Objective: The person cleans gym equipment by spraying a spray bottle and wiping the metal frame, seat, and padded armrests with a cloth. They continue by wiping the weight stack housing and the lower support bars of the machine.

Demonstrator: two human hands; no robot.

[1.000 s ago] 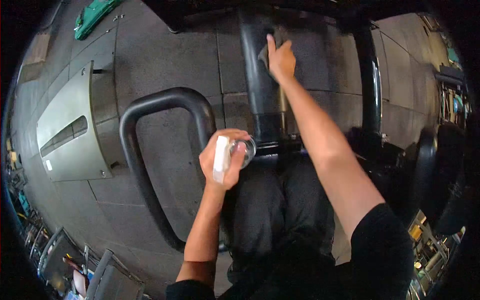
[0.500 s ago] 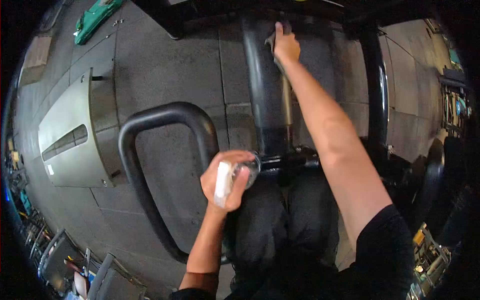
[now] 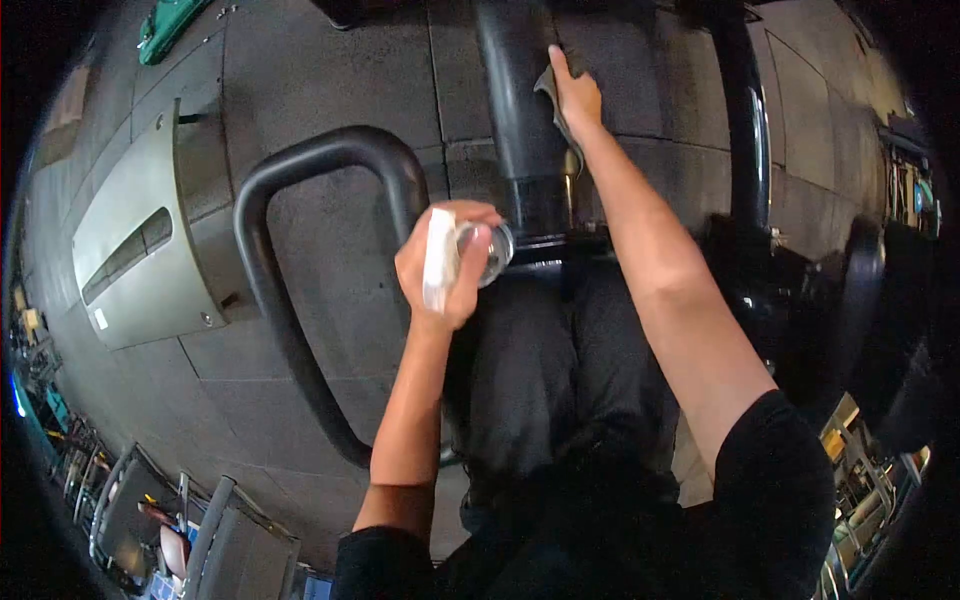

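Note:
My left hand (image 3: 430,265) is closed around a clear bottle with a white top, which looks like a spray bottle (image 3: 440,255). It is held above the floor, just right of a bent black tubular handle (image 3: 345,150). My right hand (image 3: 578,100) is wrapped on a grey-brown cloth (image 3: 547,88), its thumb stretched out. That cloth lies along the right side of a thick black post (image 3: 512,110). Whether it presses on the surface is hard to see.
A pale grey panel with a slot (image 3: 130,250) lies on the dark tiled floor (image 3: 300,60) at left. A green object (image 3: 165,30) is at upper left. Another black post (image 3: 745,120) stands at right. Chairs (image 3: 225,540) and clutter fill the lower left.
The view has tilted down, so the scene sits higher. My right hand with the cloth has come along the post toward me. My left hand still grips the bottle.

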